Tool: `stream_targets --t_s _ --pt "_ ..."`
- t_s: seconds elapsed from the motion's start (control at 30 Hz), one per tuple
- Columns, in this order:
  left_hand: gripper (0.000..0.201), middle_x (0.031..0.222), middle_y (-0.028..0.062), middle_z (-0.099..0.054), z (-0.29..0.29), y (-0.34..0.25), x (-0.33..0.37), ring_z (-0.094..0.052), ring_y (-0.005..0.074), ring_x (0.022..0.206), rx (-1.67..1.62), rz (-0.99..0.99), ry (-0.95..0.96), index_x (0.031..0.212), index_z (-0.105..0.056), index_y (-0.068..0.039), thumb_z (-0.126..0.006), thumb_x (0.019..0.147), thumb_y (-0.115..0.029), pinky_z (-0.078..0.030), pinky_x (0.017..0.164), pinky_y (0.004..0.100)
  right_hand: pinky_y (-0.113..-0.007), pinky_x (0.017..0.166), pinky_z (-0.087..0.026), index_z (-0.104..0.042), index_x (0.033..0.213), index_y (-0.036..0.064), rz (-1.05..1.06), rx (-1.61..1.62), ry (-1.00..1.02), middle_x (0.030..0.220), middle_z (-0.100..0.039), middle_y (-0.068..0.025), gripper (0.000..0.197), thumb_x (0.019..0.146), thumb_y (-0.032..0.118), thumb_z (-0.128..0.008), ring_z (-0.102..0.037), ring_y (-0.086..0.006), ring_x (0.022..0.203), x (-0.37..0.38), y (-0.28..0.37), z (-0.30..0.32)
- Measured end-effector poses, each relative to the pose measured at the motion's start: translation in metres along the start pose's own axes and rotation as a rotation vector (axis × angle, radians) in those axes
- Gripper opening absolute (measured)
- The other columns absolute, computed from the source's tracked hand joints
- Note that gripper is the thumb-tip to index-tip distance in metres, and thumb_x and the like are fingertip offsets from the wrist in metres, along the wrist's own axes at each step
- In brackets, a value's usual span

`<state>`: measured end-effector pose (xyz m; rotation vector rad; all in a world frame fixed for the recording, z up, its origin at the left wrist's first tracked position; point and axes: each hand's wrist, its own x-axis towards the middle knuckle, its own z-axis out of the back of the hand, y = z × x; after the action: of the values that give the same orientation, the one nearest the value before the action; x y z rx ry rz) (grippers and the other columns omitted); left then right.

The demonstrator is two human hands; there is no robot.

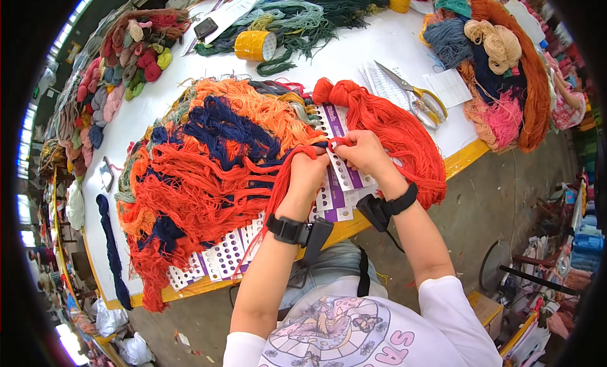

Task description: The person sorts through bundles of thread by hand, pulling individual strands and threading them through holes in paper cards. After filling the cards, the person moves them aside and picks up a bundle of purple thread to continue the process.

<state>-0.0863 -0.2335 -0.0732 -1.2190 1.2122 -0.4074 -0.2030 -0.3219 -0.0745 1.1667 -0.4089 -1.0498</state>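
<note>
My left hand (308,172) is closed in a pinch on strands of red yarn (282,180), which trail down beside the wrist. Close beside it, my right hand (365,154) pinches a short loop of red yarn (341,141) at the edge of a white and purple punched card (342,172). A thick red skein (395,130) lies just beyond and to the right of that hand. To the left spreads a loose heap of red yarn (196,180), orange yarn (243,108) and navy yarn (231,132), over more punched cards (229,254). My fingertips partly hide the strands between them.
Scissors (418,100) lie beside paper sheets (447,87) beyond the red skein. A yellow tape roll (255,46) stands before green yarn (303,19). Mixed yarn piles (528,57) fill the right end. A navy skein (110,250) hangs near the yellow table edge (469,157).
</note>
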Motion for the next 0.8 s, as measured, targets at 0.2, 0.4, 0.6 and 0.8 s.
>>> stream_targets --t_s 0.2,0.4,0.6,0.8 --pt "0.011 0.053 -0.0014 -0.052 -0.005 0.002 0.002 -0.036 0.0052 0.035 0.099 -0.027 -0.020 0.081 -0.063 0.000 -0.058 0.081 -0.009 -0.026 0.032 0.0222 -0.026 0.044 -0.043 -0.060 0.073 -0.0029 -0.093 0.097 0.137 0.053 -0.054 -0.0064 0.024 0.073 0.021 -0.060 -0.053 -0.0110 0.044 0.002 0.007 0.005" --pt "0.012 0.051 0.0048 -0.055 -0.003 0.011 0.007 -0.052 0.0129 0.043 0.582 -0.416 -0.255 0.070 -0.064 0.000 -0.059 0.074 -0.011 -0.041 0.042 0.0294 -0.030 0.047 -0.045 -0.060 0.072 -0.0021 0.026 0.127 0.139 0.053 -0.056 -0.0086 0.025 0.078 0.018 -0.046 -0.055 -0.0156 0.044 0.004 0.000 -0.004" --pt "0.011 0.053 0.0075 -0.057 0.028 -0.005 -0.004 -0.058 0.0144 0.049 0.892 -0.342 -0.388 0.069 -0.062 -0.001 -0.057 0.071 -0.010 -0.045 0.048 0.0279 -0.037 0.055 -0.047 -0.062 0.073 -0.0008 0.118 -0.111 0.012 0.059 -0.060 -0.0149 0.025 0.076 0.015 -0.043 -0.060 -0.0241 0.051 0.008 -0.010 -0.008" --pt "0.012 0.069 0.0038 -0.062 0.043 -0.011 -0.011 -0.055 0.0078 0.057 0.384 -0.316 -0.050 0.081 -0.062 0.004 -0.058 0.080 -0.007 -0.044 0.050 0.0232 -0.025 0.041 -0.041 -0.060 0.081 -0.0029 0.079 -0.025 0.093 0.060 -0.057 -0.0059 0.022 0.080 0.009 -0.042 -0.050 -0.0102 0.044 0.005 -0.002 -0.004"
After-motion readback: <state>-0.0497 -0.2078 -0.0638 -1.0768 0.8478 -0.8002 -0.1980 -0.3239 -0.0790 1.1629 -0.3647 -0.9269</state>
